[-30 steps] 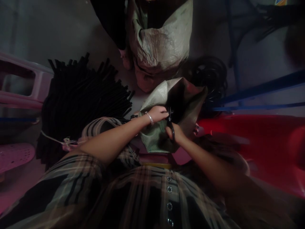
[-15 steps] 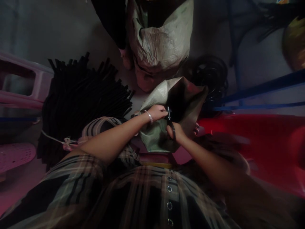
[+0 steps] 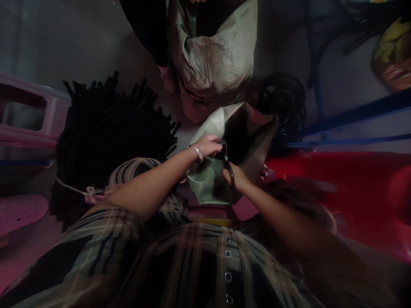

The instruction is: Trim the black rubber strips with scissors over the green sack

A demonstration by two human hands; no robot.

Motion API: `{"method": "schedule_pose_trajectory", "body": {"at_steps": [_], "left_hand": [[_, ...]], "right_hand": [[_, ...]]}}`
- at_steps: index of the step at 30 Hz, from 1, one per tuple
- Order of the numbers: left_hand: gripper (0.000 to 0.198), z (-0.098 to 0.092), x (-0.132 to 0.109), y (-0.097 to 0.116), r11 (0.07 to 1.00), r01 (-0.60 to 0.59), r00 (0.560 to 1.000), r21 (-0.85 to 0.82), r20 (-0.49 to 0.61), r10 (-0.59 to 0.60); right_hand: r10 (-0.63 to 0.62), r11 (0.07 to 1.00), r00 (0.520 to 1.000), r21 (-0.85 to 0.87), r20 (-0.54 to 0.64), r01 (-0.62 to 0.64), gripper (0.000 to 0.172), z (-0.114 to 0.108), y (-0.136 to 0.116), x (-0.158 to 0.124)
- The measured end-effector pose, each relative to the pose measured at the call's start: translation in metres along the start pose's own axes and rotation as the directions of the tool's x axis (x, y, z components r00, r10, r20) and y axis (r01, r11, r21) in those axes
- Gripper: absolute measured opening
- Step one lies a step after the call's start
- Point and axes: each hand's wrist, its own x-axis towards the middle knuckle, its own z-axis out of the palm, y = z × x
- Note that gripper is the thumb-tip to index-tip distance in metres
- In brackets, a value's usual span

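Note:
Black-handled scissors are in my right hand, its fingers wrapped through the handle loops. Just left of the blades, my left hand is closed in a pinch with a bracelet at its wrist. Something small and dark seems to be at its fingertips, too dim to name. Both hands are above the mouth of a grey-green sack, which stands open between my legs. The sack's inside is in deep shadow.
A larger sack stands ahead, beside another person's dark trouser leg. Left lie a bundle of black strips and a pink stool. Right are a red tub, a blue metal frame and a black coil.
My left hand has moved slightly left and down. The scissors have shifted slightly left, and their blades show less clearly than before. The sack stays in place.

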Motion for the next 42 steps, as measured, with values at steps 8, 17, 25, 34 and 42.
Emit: {"method": "schedule_pose_trajectory", "body": {"at_steps": [8,17,25,34,42], "left_hand": [[0.046,0.005,0.000,-0.006,1.000,0.007,0.993,-0.024,0.119,-0.004],[0.053,0.007,0.002,-0.007,1.000,-0.004,0.991,-0.010,0.137,0.005],[0.022,-0.006,-0.001,-0.007,0.912,-0.190,0.981,0.364,0.026,0.193],[0.022,0.000,0.002,-0.010,0.873,-0.218,0.974,0.436,0.036,0.225],[0.023,0.002,0.001,-0.012,0.805,-0.264,0.962,0.531,0.083,0.261]], "right_hand": [[-0.028,0.994,0.997,-0.103,0.072,0.035,0.016,-0.002,-0.005,-0.002],[-0.052,0.996,0.999,-0.079,-0.005,0.052,0.013,0.000,-0.002,-0.002],[0.097,0.989,0.994,0.118,-0.049,-0.090,0.013,0.003,0.006,0.004],[0.218,0.944,0.976,0.250,0.013,-0.214,0.010,0.006,0.006,0.008],[0.123,0.983,0.992,0.136,-0.001,-0.121,0.012,0.002,0.006,0.004]]}}
